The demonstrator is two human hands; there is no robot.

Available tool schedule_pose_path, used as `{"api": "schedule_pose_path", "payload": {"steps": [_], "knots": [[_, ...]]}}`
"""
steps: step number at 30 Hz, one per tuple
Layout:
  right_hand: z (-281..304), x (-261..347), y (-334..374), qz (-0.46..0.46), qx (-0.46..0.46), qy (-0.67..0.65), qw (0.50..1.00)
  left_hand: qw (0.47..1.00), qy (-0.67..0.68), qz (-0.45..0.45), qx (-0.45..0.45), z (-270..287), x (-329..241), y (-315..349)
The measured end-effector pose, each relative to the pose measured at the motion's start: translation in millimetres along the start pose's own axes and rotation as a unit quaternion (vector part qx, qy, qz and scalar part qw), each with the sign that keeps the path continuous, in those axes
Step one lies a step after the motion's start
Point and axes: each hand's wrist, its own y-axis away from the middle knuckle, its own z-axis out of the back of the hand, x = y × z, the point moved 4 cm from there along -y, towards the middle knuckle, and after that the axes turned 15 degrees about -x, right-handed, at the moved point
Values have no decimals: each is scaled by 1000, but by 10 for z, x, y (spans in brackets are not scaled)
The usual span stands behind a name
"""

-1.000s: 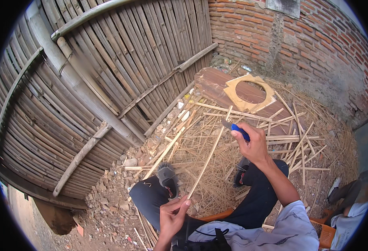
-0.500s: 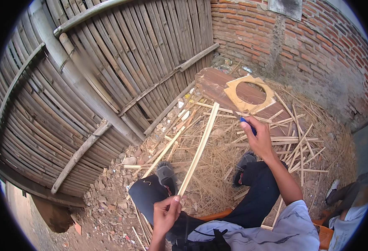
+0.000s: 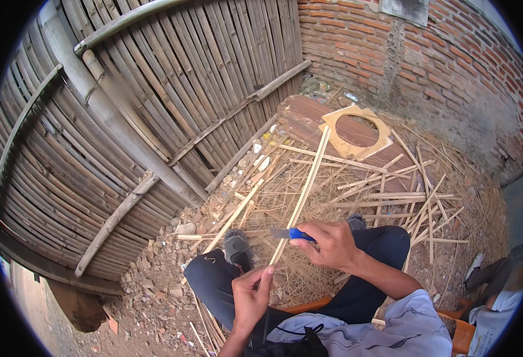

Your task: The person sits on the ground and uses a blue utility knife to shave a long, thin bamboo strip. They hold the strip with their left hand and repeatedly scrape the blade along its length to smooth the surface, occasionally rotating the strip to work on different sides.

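Observation:
My left hand (image 3: 252,297) pinches the near end of a long, pale bamboo strip (image 3: 309,181), which slants up and away from me between my knees. In my right hand (image 3: 328,243) is a knife (image 3: 302,234) with a blue handle, the fingers wrapped round it. Its grey blade lies across the strip a little beyond my left fingers. From this view I cannot tell whether the edge bites into the strip.
Several loose strips (image 3: 431,205) lie crossed on shavings at the right. Beyond them a brown board (image 3: 300,114) bears a tan sheet (image 3: 331,128) with a round hole. A bamboo wall (image 3: 214,77) rises left, a brick wall (image 3: 344,41) behind. Another person's leg (image 3: 493,271) shows at right.
My right hand has come down and left, bringing the knife blade onto the strip. The strip's far end has swung to the right, and my left hand has shifted slightly right.

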Motion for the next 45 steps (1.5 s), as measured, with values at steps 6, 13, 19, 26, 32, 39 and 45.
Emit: {"api": "schedule_pose_path", "payload": {"steps": [6, 13, 19, 26, 32, 39, 45], "knots": [[25, -48, -28, 10, -15, 16, 1000, 1000, -22, 5, -4, 11, 10, -11], [220, -347, -198, -27, -104, 50, 993, 999, -38, 2, 17, 121, -53, 25], [607, -938, -531, -116, -145, 108, 977, 997, -38, 46, 51, 353, 117, 126], [717, -1120, -641, -174, -135, 62, 973, 987, 18, 133, 88, 452, 196, 38], [380, -627, -379, -286, -4, -133, 949, 981, 27, 131, 142, 311, 172, -9], [186, -579, -354, -372, -48, -281, 883, 984, -16, 85, 157, 275, 97, -68], [202, -516, -364, -433, -75, -334, 834, 998, -50, -27, 42, 140, -133, -216]]}}
